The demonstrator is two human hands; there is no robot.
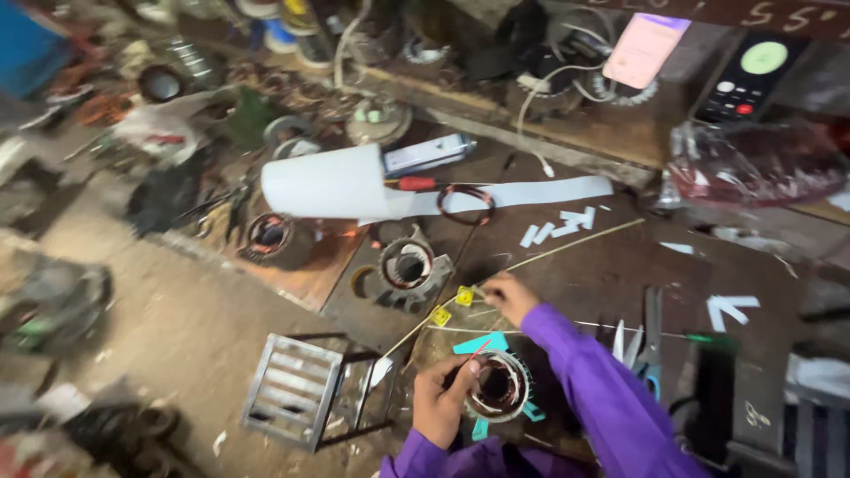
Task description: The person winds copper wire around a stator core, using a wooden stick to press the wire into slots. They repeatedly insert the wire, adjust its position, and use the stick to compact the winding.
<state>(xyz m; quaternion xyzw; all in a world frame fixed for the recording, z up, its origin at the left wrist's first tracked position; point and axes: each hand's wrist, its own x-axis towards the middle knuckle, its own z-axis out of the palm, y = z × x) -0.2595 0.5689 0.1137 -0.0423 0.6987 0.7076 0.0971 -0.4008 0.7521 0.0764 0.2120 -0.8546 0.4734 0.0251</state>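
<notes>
- Copper winding in the round motor stator [498,386] is what I would worry about most: it sits on the dark table [611,265] right under my chest, and the thin tool in my left hand [440,396] could, I judge, scrape or nick the wire if it slips sideways.
- Left-hand fingers [450,372] are closed narrow around that slim red-tipped tool, its point at the stator's rim; the hand rests against the stator's left side, wrist bent inward.
- My right hand [506,296] is stretched forward, purple sleeve out straight, fingers pinched shut on what looks like a thin pale stick [567,246] that runs slantwise across the table. Whether they truly grip it I cannot tell for sure.
- That long stick could sweep the small yellow tags [464,296] just beside my right hand off their place if I drag it.
- Scissors [650,350] lie open-bladed near my right forearm; a careless pull back could catch the sleeve.
- A second stator [406,265] stands farther off, apart from both hands.
</notes>
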